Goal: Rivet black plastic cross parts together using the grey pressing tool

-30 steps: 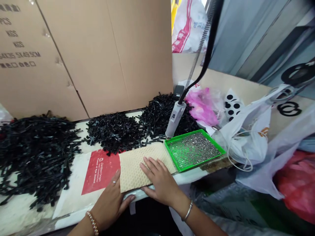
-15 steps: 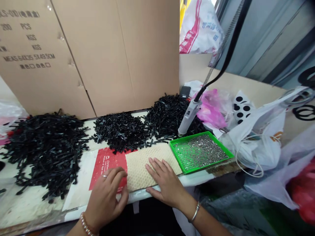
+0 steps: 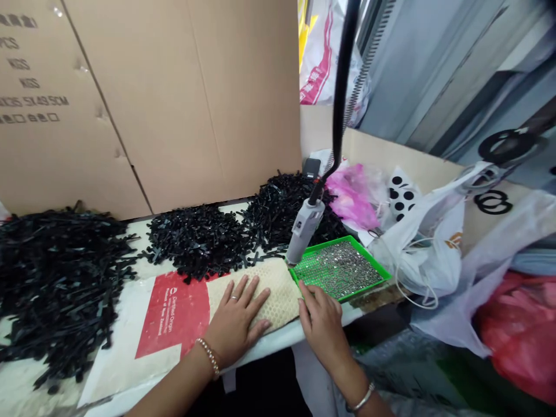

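Observation:
My left hand (image 3: 237,315) lies flat on a beige honeycomb-textured mat (image 3: 278,289), fingers spread and holding nothing. My right hand (image 3: 321,324) sits at the mat's right end, its fingertips against the mat beside the near corner of a green tray (image 3: 317,282). That shallow tray is full of tiny silvery rhinestones. Just behind the mat's right end, a grey handheld applicator wand (image 3: 304,229) rests with its tip near the tray's corner, its black cable rising upward. Heaps of black plastic strips (image 3: 195,243) lie behind the mat.
A larger heap of black strips (image 3: 56,278) lies at the left, on a white-and-red printed sheet (image 3: 174,315). Cardboard panels (image 3: 174,116) stand behind the table. Plastic bags (image 3: 417,260) crowd the right side, and the table's near edge runs under my wrists.
My left hand has moved from the mat's front edge up onto its top. My right hand has shifted right to the mat's end near the tray. The view has turned slightly.

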### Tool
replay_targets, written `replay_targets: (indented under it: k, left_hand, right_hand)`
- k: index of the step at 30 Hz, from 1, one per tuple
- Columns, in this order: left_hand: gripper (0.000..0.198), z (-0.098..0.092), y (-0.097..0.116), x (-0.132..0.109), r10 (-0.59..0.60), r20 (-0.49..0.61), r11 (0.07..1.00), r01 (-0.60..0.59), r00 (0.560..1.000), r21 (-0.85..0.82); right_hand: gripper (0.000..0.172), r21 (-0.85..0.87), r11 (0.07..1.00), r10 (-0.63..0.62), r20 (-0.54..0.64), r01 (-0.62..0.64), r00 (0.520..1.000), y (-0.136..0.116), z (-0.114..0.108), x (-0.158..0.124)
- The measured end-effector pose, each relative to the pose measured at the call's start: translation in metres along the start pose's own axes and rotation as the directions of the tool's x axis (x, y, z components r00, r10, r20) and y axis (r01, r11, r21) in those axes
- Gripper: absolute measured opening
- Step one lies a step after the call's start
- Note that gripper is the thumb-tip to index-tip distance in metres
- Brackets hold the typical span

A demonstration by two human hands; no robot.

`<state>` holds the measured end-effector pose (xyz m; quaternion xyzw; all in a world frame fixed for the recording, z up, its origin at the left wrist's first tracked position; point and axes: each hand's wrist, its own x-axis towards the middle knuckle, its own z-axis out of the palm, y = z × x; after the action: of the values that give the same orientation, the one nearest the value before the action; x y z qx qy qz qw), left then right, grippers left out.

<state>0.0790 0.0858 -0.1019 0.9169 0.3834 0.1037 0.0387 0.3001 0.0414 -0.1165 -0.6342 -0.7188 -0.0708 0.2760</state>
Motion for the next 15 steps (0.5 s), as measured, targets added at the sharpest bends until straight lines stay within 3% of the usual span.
replay_targets:
  k: [8, 12, 15]
  left_hand:
    - [0.055, 0.000, -0.006, -0.005, 0.004, -0.035, 1.000, -0.004, 0.999, 0.003]
    - [0.052, -0.005, 0.000, -0.003, 0.026, -0.071, 0.999, -0.024, 0.997, 0.026]
    - [0.051, -0.012, 0.017, 0.000, 0.041, -0.077, 0.999, -0.041, 0.996, 0.009]
  right_hand:
    - [0.037, 0.082, 0.995, 0.046, 0.061, -0.051, 0.997, -0.011, -0.007, -0.001]
    - [0.034, 0.155, 0.988, -0.022, 0.142, -0.001, 0.990, 0.014, -0.021, 0.015]
    - [0.034, 0.138, 0.983, -0.144, 0.177, 0.120, 0.974, 0.044, -0.032, 0.036]
